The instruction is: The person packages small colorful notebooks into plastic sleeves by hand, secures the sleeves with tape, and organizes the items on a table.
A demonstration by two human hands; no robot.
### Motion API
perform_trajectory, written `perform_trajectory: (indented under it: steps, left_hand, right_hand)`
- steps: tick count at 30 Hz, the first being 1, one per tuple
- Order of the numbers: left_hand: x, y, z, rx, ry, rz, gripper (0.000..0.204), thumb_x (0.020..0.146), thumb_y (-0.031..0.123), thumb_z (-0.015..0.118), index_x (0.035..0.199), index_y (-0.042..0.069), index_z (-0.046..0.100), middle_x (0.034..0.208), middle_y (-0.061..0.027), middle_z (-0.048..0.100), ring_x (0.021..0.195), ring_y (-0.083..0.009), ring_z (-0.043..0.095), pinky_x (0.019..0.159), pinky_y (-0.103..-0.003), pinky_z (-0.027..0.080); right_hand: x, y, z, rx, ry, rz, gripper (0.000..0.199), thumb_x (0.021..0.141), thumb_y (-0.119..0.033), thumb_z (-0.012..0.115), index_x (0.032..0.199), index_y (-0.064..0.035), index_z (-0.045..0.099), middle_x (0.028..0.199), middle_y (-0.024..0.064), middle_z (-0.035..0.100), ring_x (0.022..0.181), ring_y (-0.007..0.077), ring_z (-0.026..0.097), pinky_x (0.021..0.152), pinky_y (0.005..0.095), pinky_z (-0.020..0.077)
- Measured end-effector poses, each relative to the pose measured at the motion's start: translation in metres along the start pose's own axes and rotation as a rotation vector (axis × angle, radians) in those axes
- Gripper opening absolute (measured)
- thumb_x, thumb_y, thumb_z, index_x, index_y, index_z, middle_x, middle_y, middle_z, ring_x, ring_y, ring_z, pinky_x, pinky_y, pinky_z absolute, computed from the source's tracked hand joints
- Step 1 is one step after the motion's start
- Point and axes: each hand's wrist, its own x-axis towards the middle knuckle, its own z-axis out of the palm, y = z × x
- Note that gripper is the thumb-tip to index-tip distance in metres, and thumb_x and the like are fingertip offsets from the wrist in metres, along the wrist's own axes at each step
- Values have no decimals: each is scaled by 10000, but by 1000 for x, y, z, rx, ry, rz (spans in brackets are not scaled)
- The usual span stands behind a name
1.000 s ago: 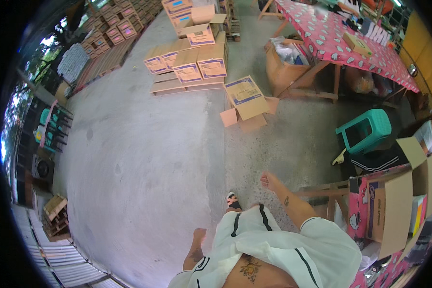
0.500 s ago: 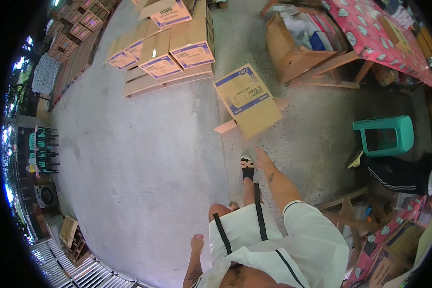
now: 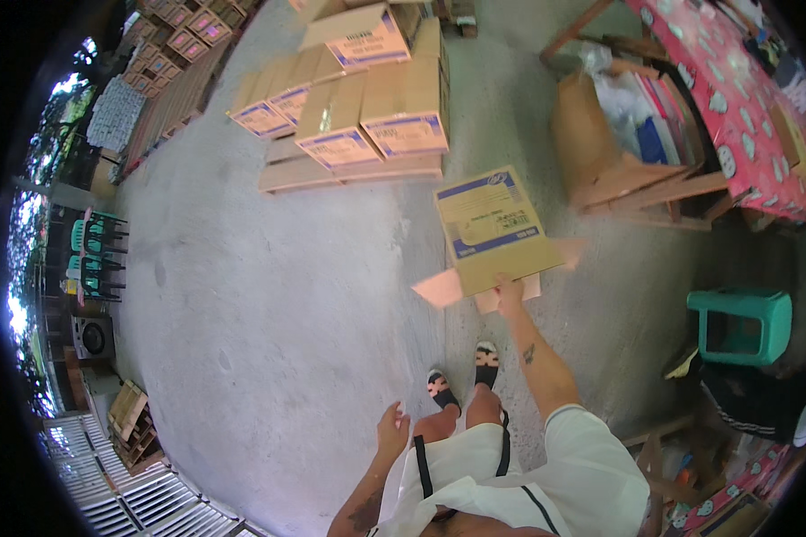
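A brown cardboard box with blue bands lies on the concrete floor ahead of me, its end flaps spread out toward me. My right hand reaches forward and is closed on the edge of the nearest flap; the thumb is on top and the other fingers are mostly hidden under it. My left hand hangs low at my left side, holding nothing, its fingers loosely apart. My two sandalled feet stand just short of the box.
Taped cartons are stacked on a wooden pallet beyond the box. To the right are an open carton of plastic-wrapped goods, a table with a pink cloth and a green stool. Beside the stool is another person's dark-clothed leg.
I have stepped closer to the box. My right hand, which was short of it, has taken hold of the flap. My left hand has risen slightly and its fingers have spread.
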Motion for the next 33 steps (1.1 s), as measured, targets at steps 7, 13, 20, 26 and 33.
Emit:
perform_trajectory:
  steps: [7, 13, 20, 26, 33]
  left_hand:
    - [43, 129, -38, -115, 219, 163, 1028, 797, 270, 786, 1533, 59, 99, 1458, -295, 317, 1281, -391, 429, 1022, -452, 424]
    - [79, 212, -112, -753, 480, 123, 830, 841, 270, 733, 1444, 18, 221, 1407, -239, 365, 1290, -381, 391, 982, -534, 418]
    - [236, 228, -358, -931, 593, 328, 625, 938, 302, 642, 1368, -9, 310, 1340, -232, 458, 1182, -312, 536, 792, -521, 572]
    - [338, 367, -486, -921, 694, 723, 423, 996, 311, 570, 1154, -79, 524, 1048, -139, 622, 796, -229, 651, 605, -379, 626]
    - [387, 607, -537, -1163, 348, 900, 435, 1001, 299, 566, 1317, 11, 489, 1289, -132, 553, 1061, -224, 602, 932, -391, 506]
  right_hand:
    - [-293, -169, 199, 115, -577, -55, 264, 864, -114, 672, 1109, -30, 621, 1051, 45, 662, 978, 162, 636, 817, 322, 516]
    - [-388, -213, 287, -408, -988, -308, 211, 907, -171, 653, 1039, -9, 626, 956, 33, 647, 887, 104, 581, 760, 302, 482]
    - [-437, -256, 383, -492, -1416, -1022, 437, 946, -280, 641, 1287, -19, 557, 1249, 141, 573, 1067, 213, 597, 936, 359, 477]
    - [-330, -221, 346, -805, -1217, -677, 413, 968, -234, 616, 1313, -15, 555, 1292, 131, 585, 1157, 221, 590, 996, 361, 466]
    - [-218, -144, 216, -701, -283, -359, 335, 908, -206, 638, 1195, -33, 641, 1076, 91, 694, 966, 165, 655, 859, 301, 505]
